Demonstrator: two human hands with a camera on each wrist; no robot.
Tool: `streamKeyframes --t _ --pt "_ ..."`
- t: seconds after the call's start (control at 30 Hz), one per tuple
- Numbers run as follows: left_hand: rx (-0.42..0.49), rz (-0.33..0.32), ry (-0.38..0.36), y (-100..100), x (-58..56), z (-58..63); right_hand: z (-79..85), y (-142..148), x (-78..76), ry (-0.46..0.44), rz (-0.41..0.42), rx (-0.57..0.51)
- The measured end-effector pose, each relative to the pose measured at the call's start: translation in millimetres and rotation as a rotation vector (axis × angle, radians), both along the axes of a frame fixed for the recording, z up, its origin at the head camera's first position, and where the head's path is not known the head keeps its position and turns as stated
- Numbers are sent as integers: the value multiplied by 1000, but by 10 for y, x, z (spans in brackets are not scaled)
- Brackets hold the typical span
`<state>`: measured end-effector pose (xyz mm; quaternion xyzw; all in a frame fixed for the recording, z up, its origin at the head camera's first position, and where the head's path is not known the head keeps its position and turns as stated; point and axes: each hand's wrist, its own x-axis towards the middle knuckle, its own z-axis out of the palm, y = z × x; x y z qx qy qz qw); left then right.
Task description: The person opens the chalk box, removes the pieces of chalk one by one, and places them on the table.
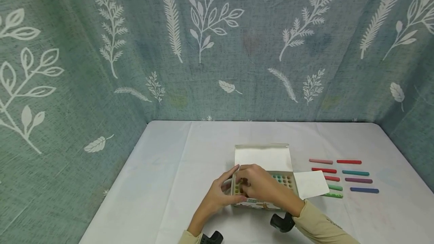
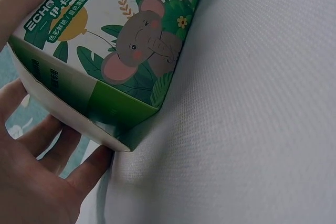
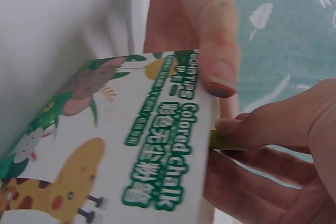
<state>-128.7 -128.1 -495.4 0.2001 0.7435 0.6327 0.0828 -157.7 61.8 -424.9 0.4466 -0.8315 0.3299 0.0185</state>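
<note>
An open cardboard box of colored chalk (image 1: 262, 157) stands on the table, its printed side with an elephant and giraffe facing the person. My left hand (image 1: 217, 193) holds the box's left end, thumb on the printed side and fingers spread behind the side flap (image 2: 68, 111). Over the left part of the box, my right hand (image 1: 259, 183) pinches an olive-green chalk stick (image 3: 226, 141) between thumb and fingers. The stick's lower end is hidden behind the box edge in the right wrist view. Round chalk ends (image 1: 286, 180) show in the box, in rows.
Loose chalk sticks lie right of the box in two columns, among them a red one (image 1: 349, 162), a teal one (image 1: 355, 173) and a blue one (image 1: 364, 190). The right flap (image 1: 312, 184) sticks out over some. A patterned curtain (image 1: 217, 86) surrounds the white table (image 1: 162, 161).
</note>
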Motion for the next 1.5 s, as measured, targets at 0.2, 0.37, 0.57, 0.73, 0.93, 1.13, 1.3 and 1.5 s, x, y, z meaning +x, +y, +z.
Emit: streamKeyframes --t 0.2,0.37,0.57,0.73,0.93,1.13,1.3,1.5 --pt "14 -4 -2 9 6 5 71 23 -1 10 8 -26" --pt "10 -1 7 11 1 4 110 43 -4 21 1 -34" --pt "-9 9 -5 1 -2 6 173 58 -3 22 14 -65" --pt "-17 23 -31 -7 6 16 256 94 7 -4 4 -75" --pt "-22 26 -33 7 -14 21 369 186 20 -23 -2 -101" --pt "-23 38 -39 22 -16 25 460 295 37 31 -10 -136" --pt "-15 35 -49 29 -6 32 536 399 72 52 -35 -156" --pt "-14 35 -57 30 1 41 614 518 126 82 -53 -189"
